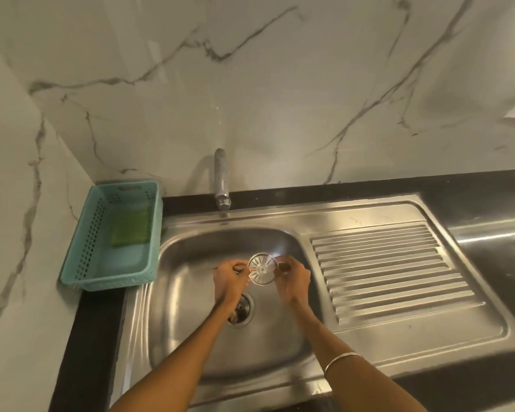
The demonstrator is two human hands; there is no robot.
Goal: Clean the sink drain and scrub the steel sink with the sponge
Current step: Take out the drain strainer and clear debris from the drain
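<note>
hands (262,276) on strainer (262,268), drain (242,309) partly hidden

A dark polished stone tabletop (473,185) holds an inset stainless steel sink (384,346) with ribbed drainboard; a perforated teal plastic basket (87,251) sits at its left corner.

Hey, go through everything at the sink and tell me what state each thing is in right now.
Drain strainer: lifted out, held by both hands.
Left hand: gripping strainer's edge.
Right hand: gripping opposite edge.
Drain opening: uncovered.
Faucet: no water visible.
Green sponge: lying in teal basket.
</note>
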